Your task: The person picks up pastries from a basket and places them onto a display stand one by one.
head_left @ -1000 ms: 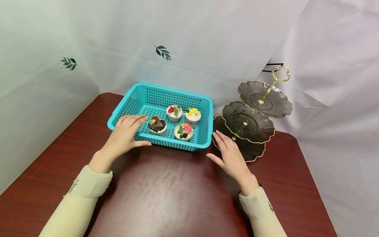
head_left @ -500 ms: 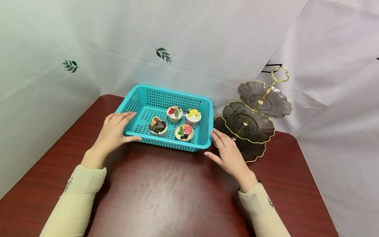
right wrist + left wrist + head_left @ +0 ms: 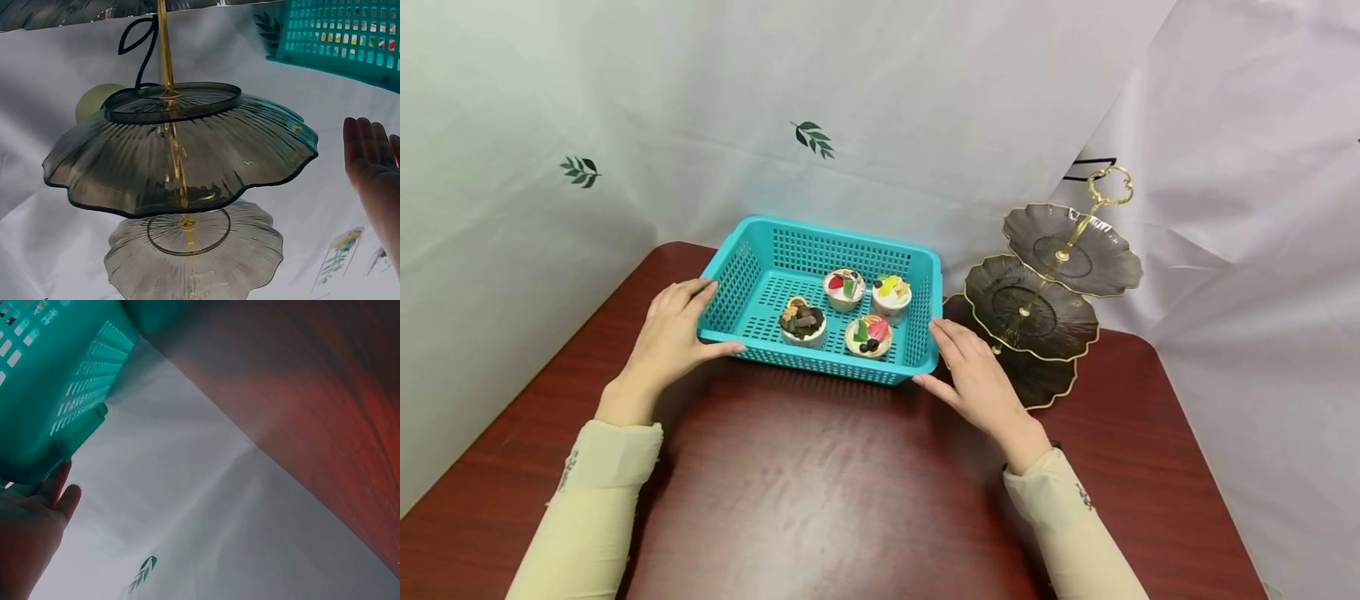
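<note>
A turquoise plastic basket (image 3: 842, 364) stands towards the back of the table, with several small dessert cups inside. Chocolate pieces and a biscuit top one cup (image 3: 802, 322); another (image 3: 868, 336) carries berries and strawberry. My left hand (image 3: 670, 333) is at the basket's front left corner, its thumb along the front rim and its fingers by the left side. In the left wrist view its fingertips (image 3: 59, 487) meet the rim. Flat and straight-fingered, my right hand (image 3: 977, 375) is by the front right corner, thumb pointing at the front wall.
A three-tier cake stand (image 3: 1030, 308) with smoky scalloped plates, gold edges and a gold ring handle stands right of the basket, close behind my right hand. The dark red wooden table (image 3: 820, 475) meets a white cloth backdrop (image 3: 925, 108) printed with leaves.
My left hand has moved left, from over the basket's front left part to its corner. The right hand has shifted slightly left and up, closer to the basket. The cups stay put.
</note>
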Demonstrator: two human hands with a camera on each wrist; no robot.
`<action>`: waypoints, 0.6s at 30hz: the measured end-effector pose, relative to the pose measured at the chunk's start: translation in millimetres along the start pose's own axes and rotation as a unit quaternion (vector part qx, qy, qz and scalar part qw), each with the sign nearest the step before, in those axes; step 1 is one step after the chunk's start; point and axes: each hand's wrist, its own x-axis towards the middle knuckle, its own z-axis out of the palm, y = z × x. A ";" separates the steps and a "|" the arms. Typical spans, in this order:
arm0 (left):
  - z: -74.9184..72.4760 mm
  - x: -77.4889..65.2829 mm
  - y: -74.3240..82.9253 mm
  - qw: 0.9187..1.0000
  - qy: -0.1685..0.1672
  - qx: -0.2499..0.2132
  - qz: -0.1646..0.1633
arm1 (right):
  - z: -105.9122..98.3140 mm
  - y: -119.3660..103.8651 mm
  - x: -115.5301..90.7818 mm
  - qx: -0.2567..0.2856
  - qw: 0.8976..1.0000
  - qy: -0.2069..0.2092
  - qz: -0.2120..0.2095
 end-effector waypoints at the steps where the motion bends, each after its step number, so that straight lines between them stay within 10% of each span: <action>1: -0.3 -0.2 -0.8 1.000 -0.005 0.000 -0.005 | -0.4 -0.4 2.0 0.001 1.000 0.000 -0.002; 18: -3.1 -0.4 -2.8 0.997 -0.049 -0.037 -0.046 | 9.8 -3.4 52.8 0.023 0.997 -0.077 0.012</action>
